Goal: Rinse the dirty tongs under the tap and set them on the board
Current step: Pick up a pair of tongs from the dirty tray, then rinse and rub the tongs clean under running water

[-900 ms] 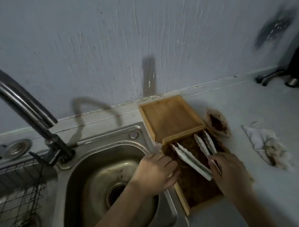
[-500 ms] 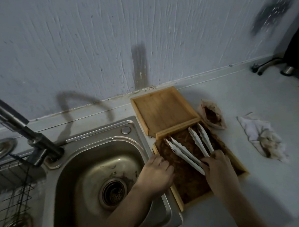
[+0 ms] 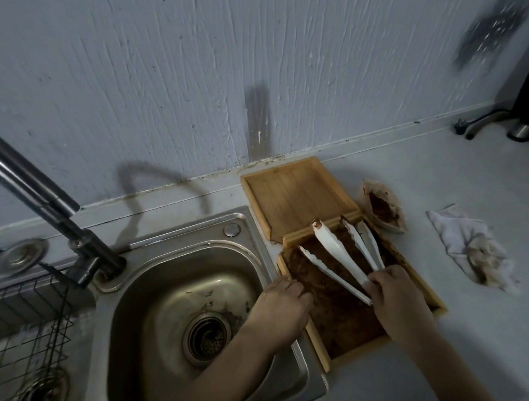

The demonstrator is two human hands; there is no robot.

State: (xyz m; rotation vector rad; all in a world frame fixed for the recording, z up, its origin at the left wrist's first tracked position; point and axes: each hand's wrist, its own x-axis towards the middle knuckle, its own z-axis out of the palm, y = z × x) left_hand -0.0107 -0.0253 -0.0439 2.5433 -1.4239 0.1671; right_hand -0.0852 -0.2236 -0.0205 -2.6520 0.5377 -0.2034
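Grey countertop [image 3: 386, 383], steel sink [image 3: 157, 283], right hand [image 3: 398, 303] clamped on tongs [image 3: 335, 251], left hand [image 3: 280, 311] loosely curled, holding nothing

left hand [image 3: 278, 309] flat, right hand [image 3: 396, 300] gripping

Right hand [image 3: 396, 303] grips white tongs [image 3: 335, 251] over dirty tray [image 3: 347, 324]; left hand [image 3: 280, 310] beside.

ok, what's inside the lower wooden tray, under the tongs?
Brown grime coats the lower tray's floor. Two pairs of white tongs lie over it, their handle ends under the right hand. The floor beneath the hands is hidden.
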